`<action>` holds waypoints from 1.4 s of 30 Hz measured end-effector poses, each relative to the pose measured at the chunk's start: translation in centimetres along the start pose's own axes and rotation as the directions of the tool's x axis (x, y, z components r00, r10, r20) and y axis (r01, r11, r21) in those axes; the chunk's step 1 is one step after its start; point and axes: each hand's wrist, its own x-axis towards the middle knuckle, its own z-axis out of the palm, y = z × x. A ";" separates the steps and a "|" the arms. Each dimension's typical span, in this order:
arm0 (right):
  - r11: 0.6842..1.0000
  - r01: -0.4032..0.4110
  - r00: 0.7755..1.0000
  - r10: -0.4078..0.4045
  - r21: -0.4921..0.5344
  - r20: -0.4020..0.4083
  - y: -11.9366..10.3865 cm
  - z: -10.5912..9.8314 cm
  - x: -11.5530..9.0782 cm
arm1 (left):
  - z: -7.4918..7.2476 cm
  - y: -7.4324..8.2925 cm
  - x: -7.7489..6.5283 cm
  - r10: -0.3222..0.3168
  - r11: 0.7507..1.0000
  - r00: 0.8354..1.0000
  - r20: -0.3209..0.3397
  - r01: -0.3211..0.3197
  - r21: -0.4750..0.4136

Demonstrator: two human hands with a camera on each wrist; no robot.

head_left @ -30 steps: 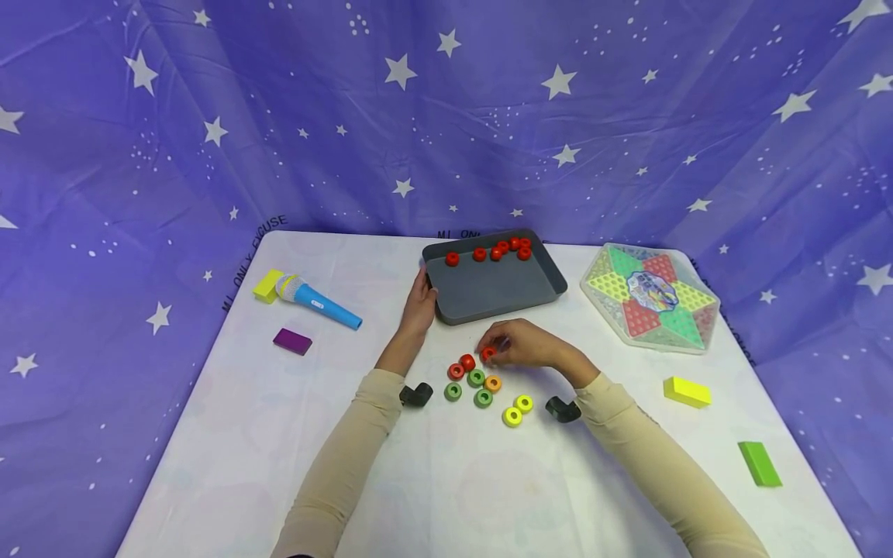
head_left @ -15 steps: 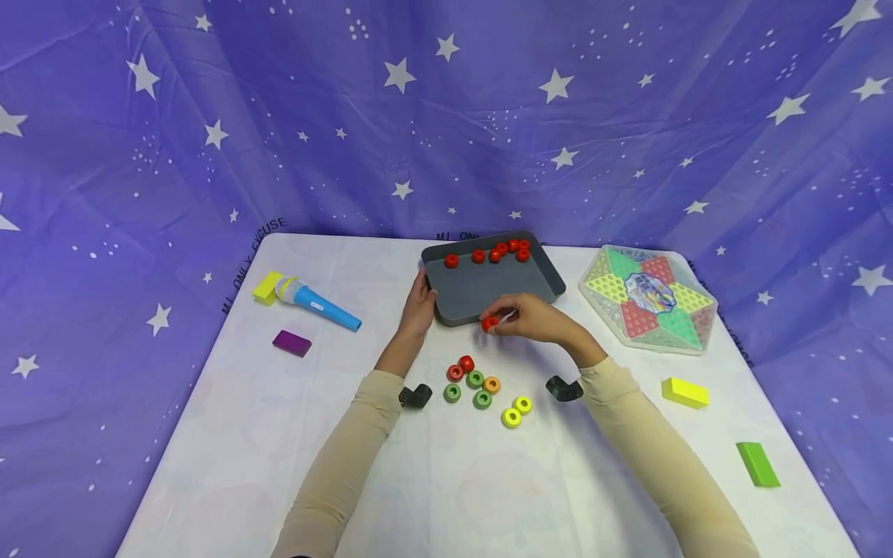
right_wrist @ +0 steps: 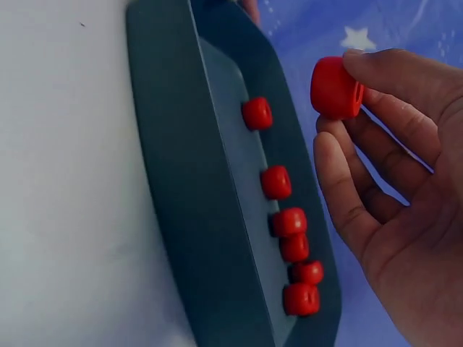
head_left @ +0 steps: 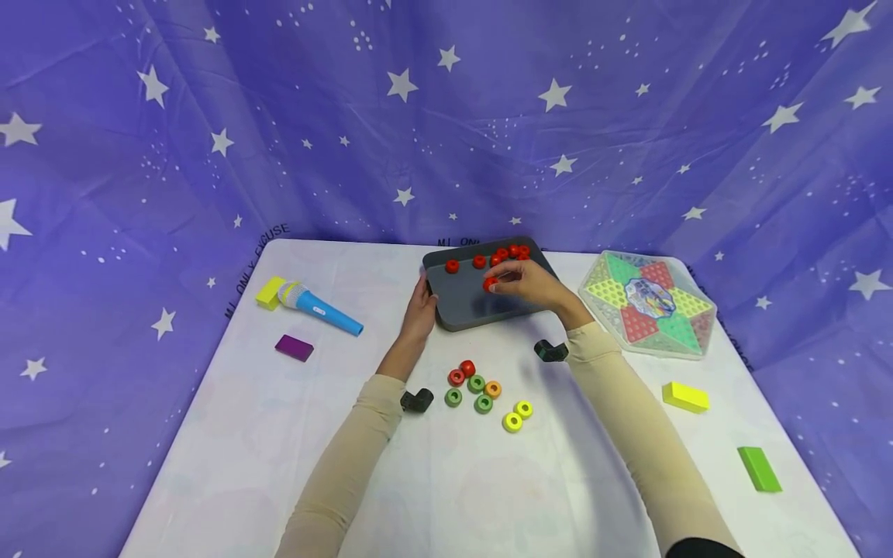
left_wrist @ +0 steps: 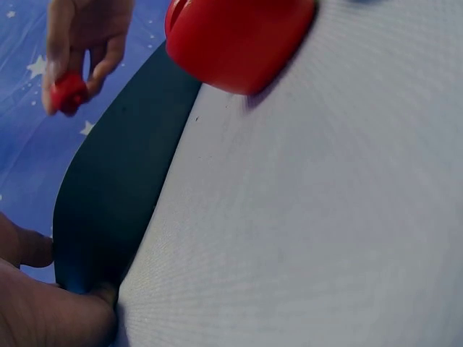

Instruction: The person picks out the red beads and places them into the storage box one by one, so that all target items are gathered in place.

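Observation:
My right hand (head_left: 533, 284) pinches a red bead (right_wrist: 334, 88) between thumb and fingertips, held above the dark grey tray (head_left: 463, 306). Inside the tray, several red beads (right_wrist: 275, 182) lie along its far side. My left hand (head_left: 418, 311) grips the tray's left end; the left wrist view shows its fingers (left_wrist: 58, 314) at the tray wall. On the table in front of the tray sit two red beads (head_left: 467, 368), several green beads (head_left: 484, 403), an orange bead (head_left: 493, 389) and two yellow beads (head_left: 512, 422).
At the left lie a blue toy microphone (head_left: 324, 310), a yellow block (head_left: 270, 294) and a purple block (head_left: 294, 348). To the right are a hexagonal board game box (head_left: 649, 302), another yellow block (head_left: 685, 397) and a green block (head_left: 760, 469). A starry purple cloth (head_left: 474, 116) hangs behind.
My right hand has picked up a red bead from the group on the table and carried it forward over the tray. The left hand stays on the tray's left end.

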 end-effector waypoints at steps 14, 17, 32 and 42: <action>0.966 -0.193 0.977 0.205 0.171 -0.053 2.9 -0.3 4.3 | 0.0 0.3 -0.4 0.006 1.000 1.000 0.009 -0.006 0.005; 0.958 -0.225 0.968 0.240 0.178 -0.068 3.7 0.2 4.8 | 0.0 -0.2 -0.2 0.013 1.000 1.000 -0.002 -0.013 0.015; 0.882 -0.244 0.922 0.340 0.404 -0.187 4.5 2.0 6.8 | 0.1 0.0 -0.6 0.042 0.999 0.999 0.002 -0.042 -0.006; 0.872 -0.231 0.888 0.370 0.432 -0.273 4.3 2.1 6.9 | 0.0 -0.2 -1.1 0.028 0.999 1.000 -0.002 -0.028 0.015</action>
